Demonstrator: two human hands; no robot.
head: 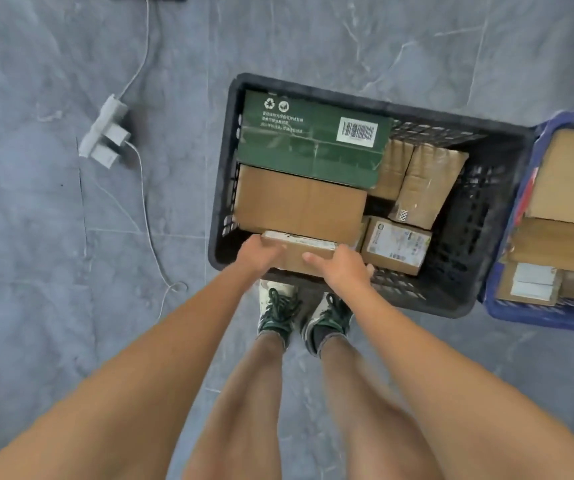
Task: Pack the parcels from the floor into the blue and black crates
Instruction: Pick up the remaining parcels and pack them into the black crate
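A black crate (496,136) stands on the floor ahead of my feet. Inside it lie a green box (313,140), a large brown box (299,202), two tape-wrapped parcels (424,181) and a small labelled box (396,249). I hold a small brown parcel (299,252) over the crate's near edge. My left hand (257,254) grips its left end and my right hand (341,268) grips its right end. A blue crate (521,202) at the right edge holds several brown boxes (573,178).
A white power strip (103,133) with plugs and a thin cable (147,216) lies on the grey tiled floor to the left. My shoes (306,317) stand against the black crate's near wall. A dark object sits at the top right corner.
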